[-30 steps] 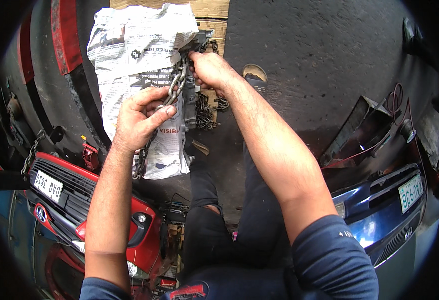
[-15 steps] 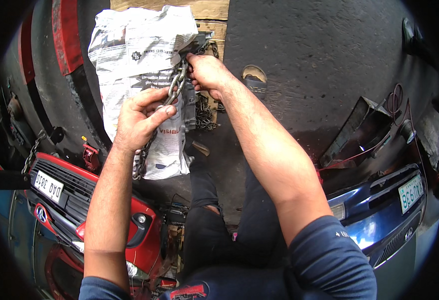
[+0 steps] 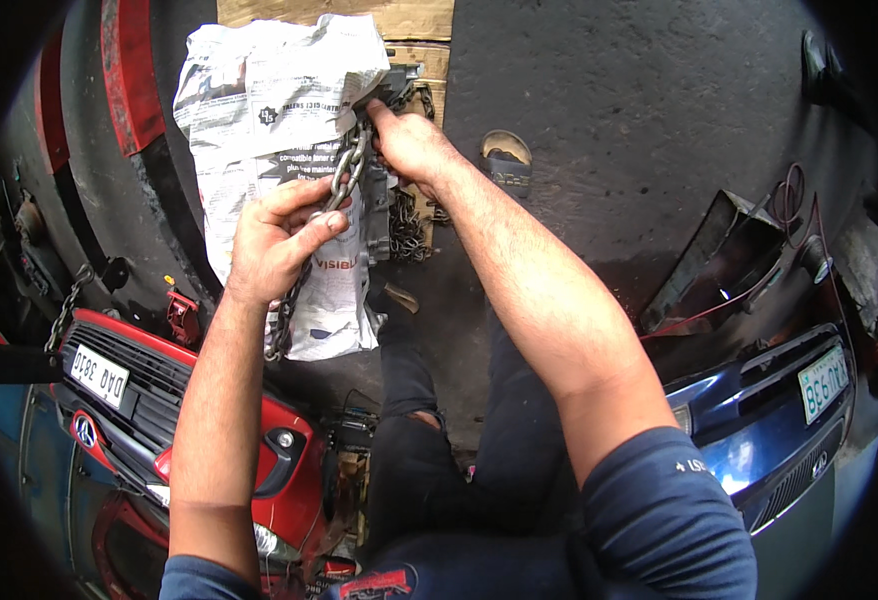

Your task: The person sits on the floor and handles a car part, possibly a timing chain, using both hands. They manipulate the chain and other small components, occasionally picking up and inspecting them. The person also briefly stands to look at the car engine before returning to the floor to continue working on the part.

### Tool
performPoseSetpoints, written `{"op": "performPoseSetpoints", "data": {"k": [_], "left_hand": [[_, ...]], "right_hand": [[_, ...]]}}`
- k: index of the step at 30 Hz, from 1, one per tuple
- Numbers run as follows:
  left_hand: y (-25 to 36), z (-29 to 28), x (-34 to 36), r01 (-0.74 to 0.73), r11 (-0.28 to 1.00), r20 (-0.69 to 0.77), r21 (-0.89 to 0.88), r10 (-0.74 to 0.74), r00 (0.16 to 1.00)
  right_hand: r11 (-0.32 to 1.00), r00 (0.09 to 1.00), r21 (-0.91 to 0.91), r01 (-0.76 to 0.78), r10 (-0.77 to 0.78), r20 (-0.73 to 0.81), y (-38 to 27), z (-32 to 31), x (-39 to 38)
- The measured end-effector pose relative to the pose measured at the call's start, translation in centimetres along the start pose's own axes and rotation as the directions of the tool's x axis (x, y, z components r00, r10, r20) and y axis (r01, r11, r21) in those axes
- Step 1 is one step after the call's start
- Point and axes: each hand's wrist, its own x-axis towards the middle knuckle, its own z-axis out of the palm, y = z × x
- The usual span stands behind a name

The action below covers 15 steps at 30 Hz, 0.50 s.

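Holding a steel chain (image 3: 356, 158) in the left hand (image 3: 281, 235), with thumb and fingers pinched narrow on the links. Running from this grip up to the right hand (image 3: 409, 145), and also down past the left wrist in a darker length; cannot tell whether hanging free there or resting on the crumpled newspaper (image 3: 229, 215) beneath the left hand. Curling the right hand's fingers near the chain's upper end, with the thumb pointing forward against dark metal; cannot tell what is gripped, since partly hidden. Showing gray metal castings (image 3: 380, 240) below the right hand, along the newspaper's edge, and a heap of loose chain (image 3: 411, 235) just beside them. Extending beyond both hands as a tan board (image 3: 334, 12). Lying to the right of the right hand, on the dark floor (image 3: 609, 120), as a sandal (image 3: 507, 150). Parked behind the left hand as a red car (image 3: 289, 490).
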Motion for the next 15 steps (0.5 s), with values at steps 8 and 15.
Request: {"op": "performPoseSetpoints", "data": {"k": [8, 15], "left_hand": [[0.0, 0.3, 0.0, 0.007, 0.995, -0.061, -0.096, -0.012, 0.998], [-0.1, 0.0, 0.0, 0.004, 1.000, -0.005, 0.001, -0.004, 1.000]], "right_hand": [[0.986, 0.994, 0.152, -0.071, 0.058, 0.090, 0.3, 0.8, 0.3], [0.989, 0.985, 0.082, 0.120, -0.108, -0.137, 0.6, 1.5, 0.4]]}}
